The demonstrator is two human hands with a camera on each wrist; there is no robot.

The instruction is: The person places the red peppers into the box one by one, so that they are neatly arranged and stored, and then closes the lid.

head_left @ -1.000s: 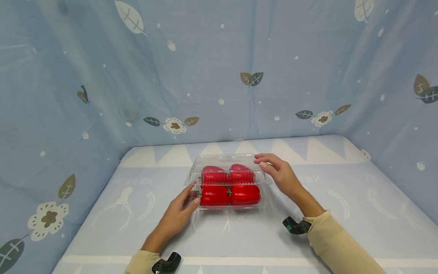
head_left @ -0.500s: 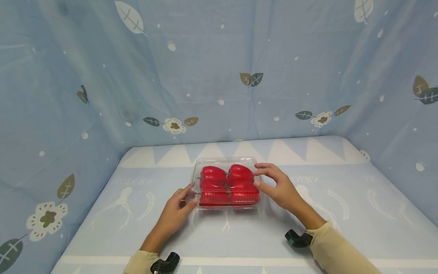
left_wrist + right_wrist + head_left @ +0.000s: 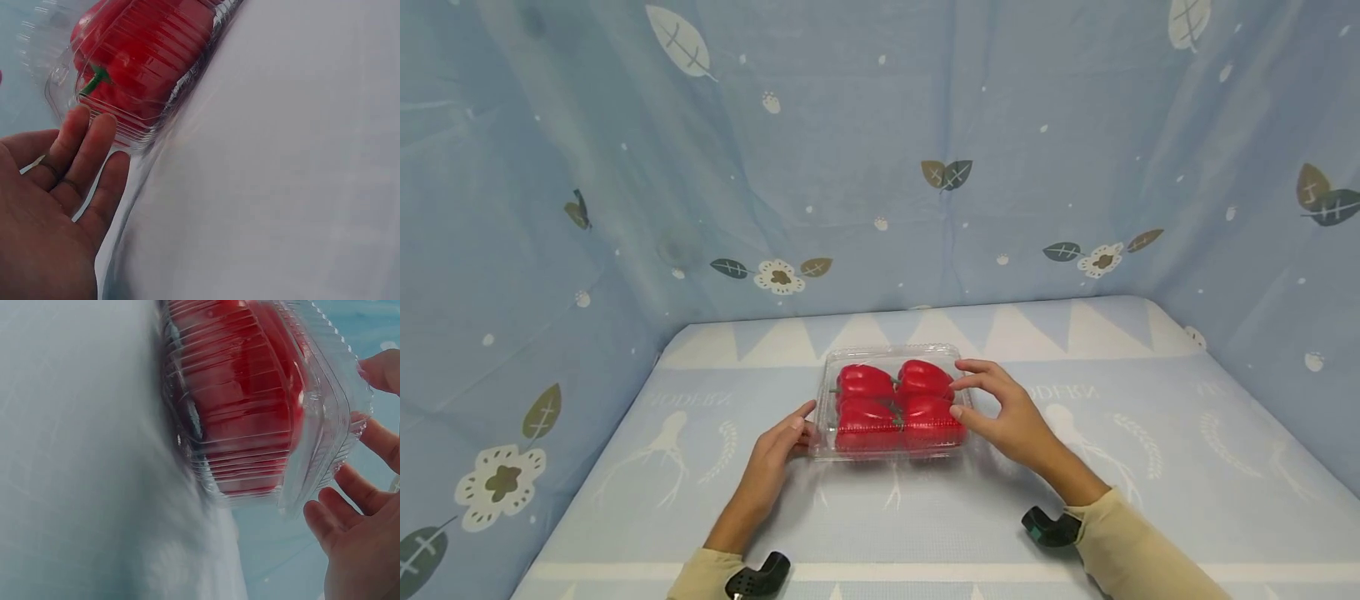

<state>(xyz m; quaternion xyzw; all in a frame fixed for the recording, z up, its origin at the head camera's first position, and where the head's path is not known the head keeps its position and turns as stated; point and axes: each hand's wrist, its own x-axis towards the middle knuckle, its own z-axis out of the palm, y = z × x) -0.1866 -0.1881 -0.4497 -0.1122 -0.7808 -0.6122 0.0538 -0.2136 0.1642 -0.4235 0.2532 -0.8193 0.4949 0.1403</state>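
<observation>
A clear plastic clamshell box [image 3: 891, 357] sits on the table with its lid down over several red bell peppers [image 3: 927, 379]. Green stems show through the plastic. At the box's left side is my left hand [image 3: 769, 462], its fingers extended and the fingertips at the lower wall in the left wrist view. My right hand [image 3: 1011, 417] is at the right side, fingers loosely bent, with the thumb and fingertips touching the rim [image 3: 356, 403]. Neither hand curls round the box. Whether the lid is fully latched cannot be seen.
A pale patterned cloth covers the table [image 3: 895, 533]. Blue curtain walls [image 3: 880, 167] with leaf and flower prints stand behind and on both sides. A black camera mount sits at each wrist.
The lid has swung down from partly raised to lying over the peppers. My right hand has come lower along the right side, and my left hand has drawn back slightly leftward.
</observation>
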